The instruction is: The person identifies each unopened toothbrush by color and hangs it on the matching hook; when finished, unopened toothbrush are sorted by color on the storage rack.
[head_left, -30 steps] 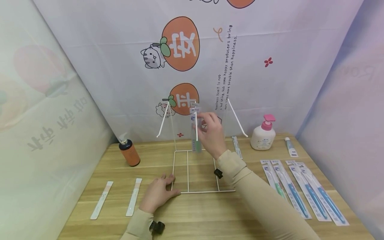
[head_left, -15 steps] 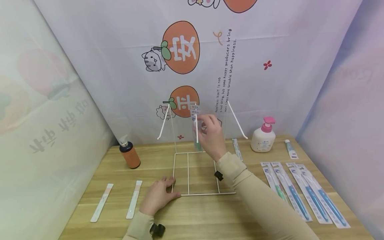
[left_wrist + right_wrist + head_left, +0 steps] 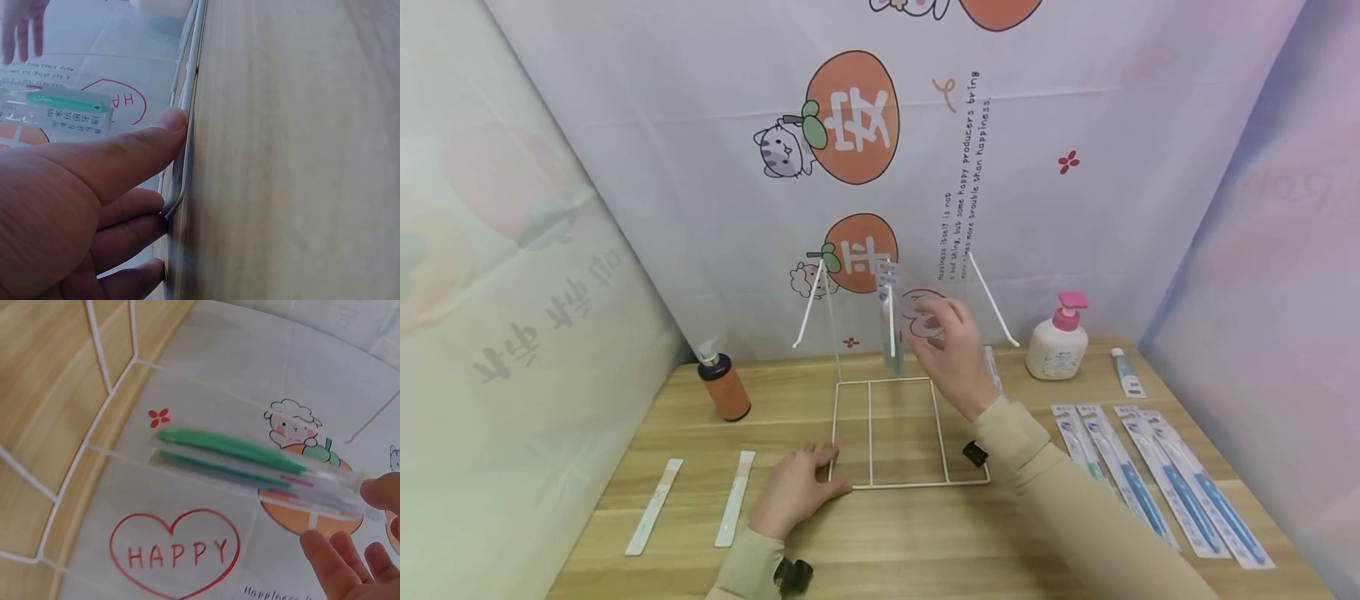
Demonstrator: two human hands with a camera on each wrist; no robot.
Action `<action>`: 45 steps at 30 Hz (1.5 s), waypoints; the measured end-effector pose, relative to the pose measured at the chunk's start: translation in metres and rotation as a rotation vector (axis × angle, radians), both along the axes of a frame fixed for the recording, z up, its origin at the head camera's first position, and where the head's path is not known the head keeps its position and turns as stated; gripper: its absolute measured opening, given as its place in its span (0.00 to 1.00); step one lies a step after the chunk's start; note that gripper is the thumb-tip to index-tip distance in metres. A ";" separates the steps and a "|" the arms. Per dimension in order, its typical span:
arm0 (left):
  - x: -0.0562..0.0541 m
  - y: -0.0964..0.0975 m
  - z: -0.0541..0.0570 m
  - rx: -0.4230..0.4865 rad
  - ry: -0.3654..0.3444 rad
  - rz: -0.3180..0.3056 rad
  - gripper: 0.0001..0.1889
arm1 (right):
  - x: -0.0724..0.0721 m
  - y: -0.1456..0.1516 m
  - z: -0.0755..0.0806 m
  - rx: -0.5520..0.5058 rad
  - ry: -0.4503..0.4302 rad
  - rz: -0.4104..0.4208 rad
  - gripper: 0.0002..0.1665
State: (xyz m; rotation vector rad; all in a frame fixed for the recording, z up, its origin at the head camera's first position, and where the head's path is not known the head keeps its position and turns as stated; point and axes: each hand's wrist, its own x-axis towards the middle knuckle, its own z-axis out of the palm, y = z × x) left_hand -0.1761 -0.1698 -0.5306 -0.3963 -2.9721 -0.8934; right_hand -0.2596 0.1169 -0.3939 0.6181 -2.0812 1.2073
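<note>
Toothbrush pack point(image 3: 231, 449) dangling lengthwise at the middle prong point(image 3: 892, 321), green handle end lowest, showing through clear plastic! The white wire rack point(image 3: 870, 433) stands upright, its gridded base flat on the bench point(image 3: 925, 542)!

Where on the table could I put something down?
Bare tabletop lies in front of the wire rack, between the left hand and right sleeve, and between the orange bottle and white packets. The right side is crowded: packaged toothbrushes, pink-topped bottle, tube.

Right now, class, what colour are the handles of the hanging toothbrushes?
Green; the handles show best in the right wrist view.
</note>
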 end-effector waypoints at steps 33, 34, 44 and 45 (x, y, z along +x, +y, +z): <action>0.001 0.002 0.003 -0.010 -0.012 0.021 0.37 | 0.029 0.248 -0.070 0.342 -0.646 -0.055 0.38; 0.001 0.001 0.003 -0.013 -0.009 0.021 0.37 | 0.029 0.253 -0.075 0.365 -0.666 -0.049 0.38; 0.001 0.000 0.003 -0.014 -0.026 0.030 0.37 | 0.027 0.270 -0.104 0.543 -0.735 -0.048 0.37; 0.001 0.000 0.003 -0.016 -0.022 0.026 0.37 | 0.026 0.270 -0.105 0.542 -0.744 -0.043 0.37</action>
